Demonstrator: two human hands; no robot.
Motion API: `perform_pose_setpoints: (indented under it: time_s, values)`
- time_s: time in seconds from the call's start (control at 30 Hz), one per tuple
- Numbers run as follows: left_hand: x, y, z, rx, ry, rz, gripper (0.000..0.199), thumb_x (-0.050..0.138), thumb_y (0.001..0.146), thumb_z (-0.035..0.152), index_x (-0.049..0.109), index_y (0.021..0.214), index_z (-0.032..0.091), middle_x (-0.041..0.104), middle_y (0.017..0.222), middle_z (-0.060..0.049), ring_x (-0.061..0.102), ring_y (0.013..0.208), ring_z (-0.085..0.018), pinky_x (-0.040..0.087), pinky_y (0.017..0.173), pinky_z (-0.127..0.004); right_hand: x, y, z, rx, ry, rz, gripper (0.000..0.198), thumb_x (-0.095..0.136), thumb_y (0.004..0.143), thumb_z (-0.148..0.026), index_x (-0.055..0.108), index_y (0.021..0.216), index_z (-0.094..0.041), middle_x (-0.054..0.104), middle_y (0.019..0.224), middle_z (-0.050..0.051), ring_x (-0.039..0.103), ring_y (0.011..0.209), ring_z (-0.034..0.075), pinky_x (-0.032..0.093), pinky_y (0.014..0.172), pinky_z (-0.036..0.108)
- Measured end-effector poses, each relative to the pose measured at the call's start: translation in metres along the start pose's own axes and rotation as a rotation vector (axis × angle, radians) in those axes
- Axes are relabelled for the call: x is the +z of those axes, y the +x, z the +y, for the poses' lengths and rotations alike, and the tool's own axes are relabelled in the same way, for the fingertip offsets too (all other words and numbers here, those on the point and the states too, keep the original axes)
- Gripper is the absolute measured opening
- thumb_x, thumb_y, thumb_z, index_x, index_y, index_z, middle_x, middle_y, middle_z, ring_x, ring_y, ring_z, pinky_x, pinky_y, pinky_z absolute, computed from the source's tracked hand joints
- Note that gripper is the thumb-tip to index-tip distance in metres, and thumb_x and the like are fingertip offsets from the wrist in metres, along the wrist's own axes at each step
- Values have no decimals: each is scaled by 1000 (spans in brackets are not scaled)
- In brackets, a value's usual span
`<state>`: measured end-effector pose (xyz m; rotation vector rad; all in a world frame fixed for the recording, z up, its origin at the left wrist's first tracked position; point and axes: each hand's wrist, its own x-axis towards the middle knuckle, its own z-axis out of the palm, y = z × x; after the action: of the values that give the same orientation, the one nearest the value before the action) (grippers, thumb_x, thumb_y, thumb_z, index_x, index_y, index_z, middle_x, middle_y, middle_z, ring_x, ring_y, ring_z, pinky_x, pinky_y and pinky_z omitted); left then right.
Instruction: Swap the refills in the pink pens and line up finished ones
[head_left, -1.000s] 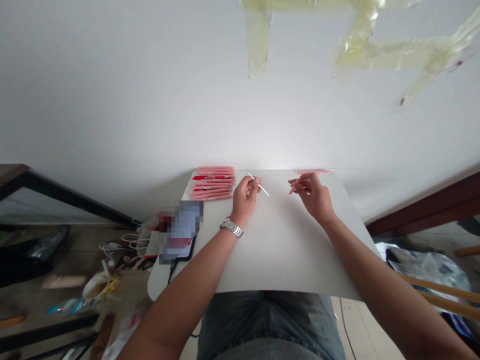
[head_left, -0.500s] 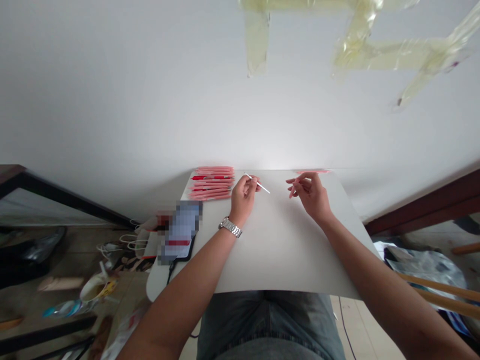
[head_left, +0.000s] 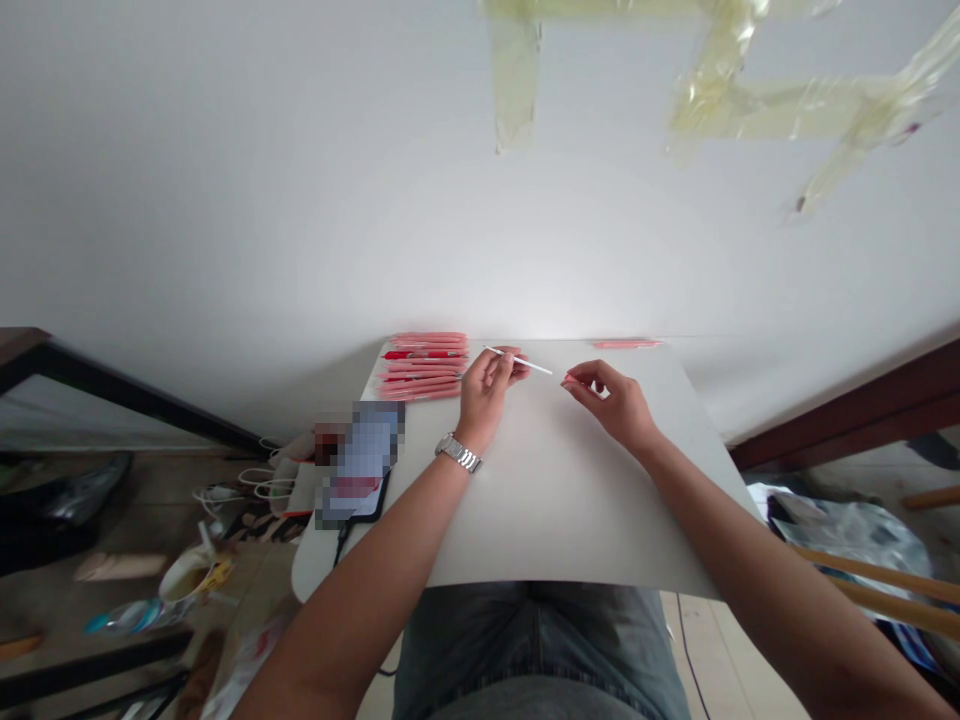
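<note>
Between the fingertips of my left hand (head_left: pixel 489 385) is a thin white pen refill (head_left: pixel 536 368), slanting down toward the right. My right hand (head_left: pixel 611 400) pinches a small pink pen part (head_left: pixel 568 378), mostly hidden by the fingers. A narrow gap separates the refill's tip from that pink part. Beside my left hand lies a row of several pink pens (head_left: pixel 424 385), with a brighter red one (head_left: pixel 424 355) among them. One more pink pen (head_left: pixel 626 344) lies along the back edge, beyond my right hand.
A phone (head_left: pixel 364 465) with a cable lies at the left side of the white table (head_left: pixel 555 520). The table's back edge meets a wall (head_left: pixel 300 180). On the floor to the left are a cup (head_left: pixel 184 580) and a bottle (head_left: pixel 131 618); a plastic bag (head_left: pixel 862 530) is at the right.
My right hand has moved left and turned, bringing the pink pen part near the refill's tip. The refill has tilted flatter and shifted slightly right in my left hand.
</note>
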<state>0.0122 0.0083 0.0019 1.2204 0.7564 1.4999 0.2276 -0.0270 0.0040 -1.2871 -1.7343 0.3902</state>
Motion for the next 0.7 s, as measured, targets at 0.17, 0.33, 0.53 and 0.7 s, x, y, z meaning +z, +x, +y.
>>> perform_pose_setpoints:
  time_s: [0.17, 0.33, 0.53, 0.7]
  values:
    - [2, -3, 2, -38, 35, -66, 36, 68, 93, 50, 71, 107, 17, 75, 104, -10, 74, 93, -18, 63, 94, -39, 2, -2, 1, -14, -14, -55, 25, 65, 95, -50, 72, 99, -26, 76, 90, 3, 65, 74, 19, 53, 69, 33]
    - [3, -6, 2, -73, 51, -156, 38, 70, 92, 52, 72, 108, 17, 75, 107, -11, 74, 95, -19, 62, 95, -41, 3, -3, 1, -17, 41, -81, 28, 64, 95, -52, 71, 101, -26, 77, 93, 5, 70, 79, 20, 57, 72, 33]
    - [1, -9, 2, -93, 206, -287, 36, 66, 95, 50, 76, 112, 19, 77, 99, -9, 74, 93, -19, 56, 100, -42, 6, -3, 2, -47, 87, -122, 29, 62, 97, -53, 70, 105, -26, 78, 96, 5, 72, 80, 20, 58, 72, 33]
    - [3, -10, 3, -97, 214, -366, 38, 67, 94, 49, 76, 113, 18, 78, 103, -10, 72, 90, -18, 55, 96, -37, 7, -3, -1, -72, 70, -123, 26, 60, 98, -49, 69, 106, -26, 77, 95, 5, 66, 72, 17, 54, 67, 32]
